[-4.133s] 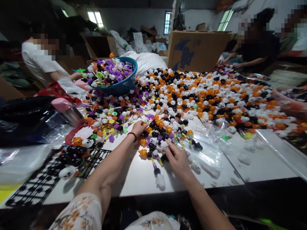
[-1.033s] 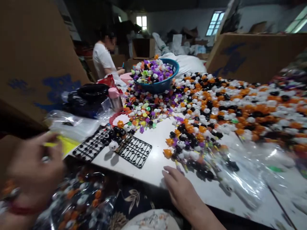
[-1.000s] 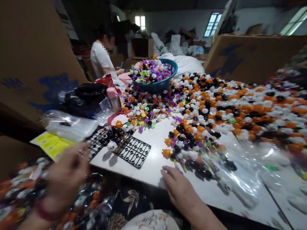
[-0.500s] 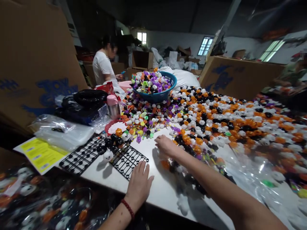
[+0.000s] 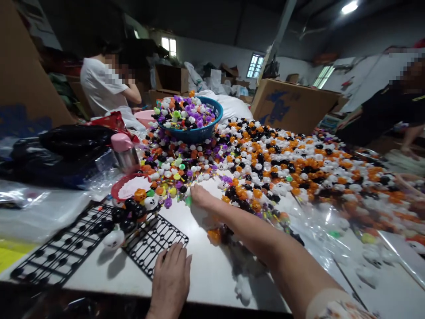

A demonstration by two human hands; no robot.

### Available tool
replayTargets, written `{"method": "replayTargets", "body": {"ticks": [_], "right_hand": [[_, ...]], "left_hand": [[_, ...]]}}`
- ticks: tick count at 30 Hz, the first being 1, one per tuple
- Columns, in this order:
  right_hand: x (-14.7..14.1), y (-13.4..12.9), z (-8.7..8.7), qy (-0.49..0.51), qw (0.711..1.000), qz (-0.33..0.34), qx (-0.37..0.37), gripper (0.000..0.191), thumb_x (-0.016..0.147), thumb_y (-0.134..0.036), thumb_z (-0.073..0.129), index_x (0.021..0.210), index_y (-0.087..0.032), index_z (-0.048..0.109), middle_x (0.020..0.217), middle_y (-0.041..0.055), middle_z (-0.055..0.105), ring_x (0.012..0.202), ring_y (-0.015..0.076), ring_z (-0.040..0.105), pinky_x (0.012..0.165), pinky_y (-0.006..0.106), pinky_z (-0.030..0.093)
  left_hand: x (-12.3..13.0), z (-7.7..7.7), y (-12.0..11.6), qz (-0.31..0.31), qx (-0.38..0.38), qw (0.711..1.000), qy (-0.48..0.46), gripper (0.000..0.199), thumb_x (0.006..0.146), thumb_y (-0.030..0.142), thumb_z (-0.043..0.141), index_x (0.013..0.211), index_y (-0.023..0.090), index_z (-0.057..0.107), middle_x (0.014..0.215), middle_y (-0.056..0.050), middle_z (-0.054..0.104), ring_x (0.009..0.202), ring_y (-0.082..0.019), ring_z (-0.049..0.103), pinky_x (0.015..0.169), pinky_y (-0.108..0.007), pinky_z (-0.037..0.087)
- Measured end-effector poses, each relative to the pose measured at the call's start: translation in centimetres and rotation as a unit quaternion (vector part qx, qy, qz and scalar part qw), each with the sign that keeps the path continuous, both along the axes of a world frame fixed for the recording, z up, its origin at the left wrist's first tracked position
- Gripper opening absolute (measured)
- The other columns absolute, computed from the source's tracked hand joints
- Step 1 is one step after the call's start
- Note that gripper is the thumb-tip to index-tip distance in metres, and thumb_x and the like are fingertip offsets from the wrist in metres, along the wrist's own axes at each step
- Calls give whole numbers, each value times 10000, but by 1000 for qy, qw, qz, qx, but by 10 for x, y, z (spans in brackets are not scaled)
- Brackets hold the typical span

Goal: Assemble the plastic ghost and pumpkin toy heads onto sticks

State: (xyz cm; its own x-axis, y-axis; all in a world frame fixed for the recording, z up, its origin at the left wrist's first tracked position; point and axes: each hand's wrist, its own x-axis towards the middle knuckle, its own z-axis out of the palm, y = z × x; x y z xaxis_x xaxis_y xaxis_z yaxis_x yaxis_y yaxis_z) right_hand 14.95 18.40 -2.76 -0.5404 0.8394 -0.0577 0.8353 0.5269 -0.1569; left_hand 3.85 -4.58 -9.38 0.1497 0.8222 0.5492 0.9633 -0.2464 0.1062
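My left hand [image 5: 171,274] lies palm down at the near edge of the right black grid [image 5: 154,243], its fingers stretched over the grid's corner. Farther forward, my right hand [image 5: 200,196] reaches to the edge of the small toys, with its fingers bent down beside a green piece [image 5: 188,200]; what its fingertips hold, if anything, is hidden. Black balls [image 5: 135,208], a white skull ball [image 5: 113,239] and an orange pumpkin [image 5: 140,194] stand on the grids. A second black grid [image 5: 63,248] lies to the left.
A blue basket [image 5: 212,116] full of small toys stands behind a wide heap of orange, white and black toys [image 5: 299,164]. At left are a pink-lidded flask [image 5: 124,153], a red dish [image 5: 116,190] and plastic bags. People are at back left and far right.
The view has shifted right and closer, so the table items appear farther left. My right hand is now beside a green piece. My left hand still rests by the grid.
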Motion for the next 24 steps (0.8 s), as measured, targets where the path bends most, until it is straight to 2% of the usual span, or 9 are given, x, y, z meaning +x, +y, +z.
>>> {"method": "replayTargets", "body": {"ticks": [2, 4, 9, 13, 16, 19, 24], "right_hand": [[8, -5, 3, 3, 1000, -4, -3, 347, 873, -104, 502, 1219, -104, 524, 1182, 129, 598, 949, 208, 597, 823, 283, 472], [23, 1, 11, 2, 1000, -29, -3, 362, 888, -153, 522, 1247, -116, 495, 1211, 146, 579, 959, 215, 606, 820, 287, 477], [77, 51, 33, -11, 986, -163, -3, 457, 925, -362, 574, 1287, -101, 478, 1291, 230, 523, 1071, 284, 606, 863, 336, 477], [102, 73, 31, -18, 975, -220, -34, 594, 814, -491, 707, 1227, -91, 559, 1284, 240, 546, 1122, 333, 597, 887, 348, 476], [98, 67, 19, -7, 973, -223, -65, 633, 767, -468, 753, 1251, -106, 566, 1304, 238, 556, 1108, 325, 610, 861, 333, 484], [81, 55, 12, 25, 973, -204, -103, 540, 755, -366, 770, 1223, -156, 600, 1161, 157, 669, 1051, 275, 629, 817, 280, 483], [51, 35, 25, 121, 967, -151, -166, 225, 793, -260, 722, 1000, -189, 669, 957, 44, 712, 924, 214, 638, 745, 237, 479]], "left_hand": [[0, -2, 0, 9, -4, 1000, -3, 133, 927, 226, 538, 1005, 171, 631, 1079, -110, 689, 1072, -275, 617, 931, -435, 447], [0, -4, 0, 11, -3, 1000, -7, 135, 921, 243, 553, 1011, 170, 622, 1085, -115, 678, 1068, -282, 611, 924, -435, 459], [-2, -8, -1, -1, 19, 999, -27, 145, 912, 262, 567, 1027, 181, 602, 1102, -116, 664, 1100, -290, 593, 943, -453, 463], [-2, -8, -2, -3, 25, 999, -35, 137, 910, 241, 569, 1030, 181, 596, 1115, -117, 664, 1111, -290, 593, 940, -451, 470], [-1, -8, -2, -2, 22, 999, -49, 133, 908, 240, 576, 1024, 179, 597, 1130, -120, 665, 1121, -287, 595, 945, -448, 475], [1, -9, -2, 2, 15, 998, -58, 128, 909, 248, 576, 1011, 176, 606, 1128, -122, 671, 1118, -288, 600, 945, -454, 480], [2, -10, -4, 16, 5, 997, -81, 130, 909, 244, 568, 1004, 174, 624, 1144, -133, 673, 1128, -292, 608, 951, -467, 496]]}}
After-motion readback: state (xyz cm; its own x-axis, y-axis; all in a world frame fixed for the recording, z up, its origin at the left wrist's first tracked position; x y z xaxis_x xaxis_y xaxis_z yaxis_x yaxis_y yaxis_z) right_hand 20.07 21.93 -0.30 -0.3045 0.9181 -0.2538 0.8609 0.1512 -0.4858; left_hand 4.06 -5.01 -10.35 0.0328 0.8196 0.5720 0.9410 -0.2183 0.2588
